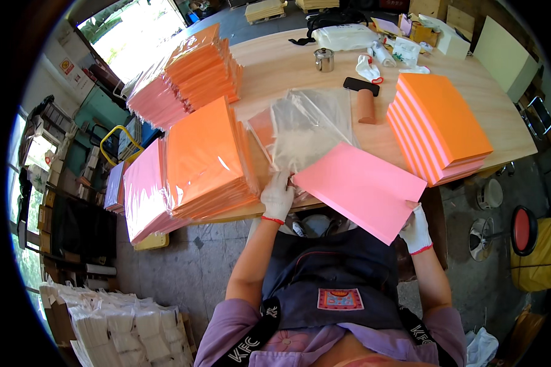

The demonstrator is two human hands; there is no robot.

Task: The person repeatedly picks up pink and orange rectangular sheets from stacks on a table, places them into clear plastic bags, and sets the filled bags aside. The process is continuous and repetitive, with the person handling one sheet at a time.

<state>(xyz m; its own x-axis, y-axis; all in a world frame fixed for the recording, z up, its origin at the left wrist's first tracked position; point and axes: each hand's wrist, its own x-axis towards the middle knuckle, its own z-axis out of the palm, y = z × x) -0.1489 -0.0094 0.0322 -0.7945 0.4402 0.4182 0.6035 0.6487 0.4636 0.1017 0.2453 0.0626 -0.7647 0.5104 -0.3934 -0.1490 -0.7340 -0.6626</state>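
Note:
Both hands wear white knit gloves with red cuffs. My right hand (pixel 417 230) grips the near right corner of a pink pack of paper (pixel 362 191), thumb on top, and holds it tilted over the table's front edge. My left hand (pixel 278 197) is closed at the near edge of a clear plastic bag (pixel 306 131), beside the pack's left corner. The bag lies flat on a pile of similar bags. Whether the pack's left corner is inside the bag, I cannot tell. Left of the bags stands a stack of plastic-wrapped orange packs (pixel 203 156).
Pink wrapped packs (pixel 144 189) lean beside the orange stack; another wrapped stack (pixel 202 64) stands behind. At right is an unwrapped orange-and-pink stack (pixel 444 119). A brown cylinder (pixel 365 106), black phone (pixel 361 86) and metal cup (pixel 324 60) sit farther back on the wooden table (pixel 263 55).

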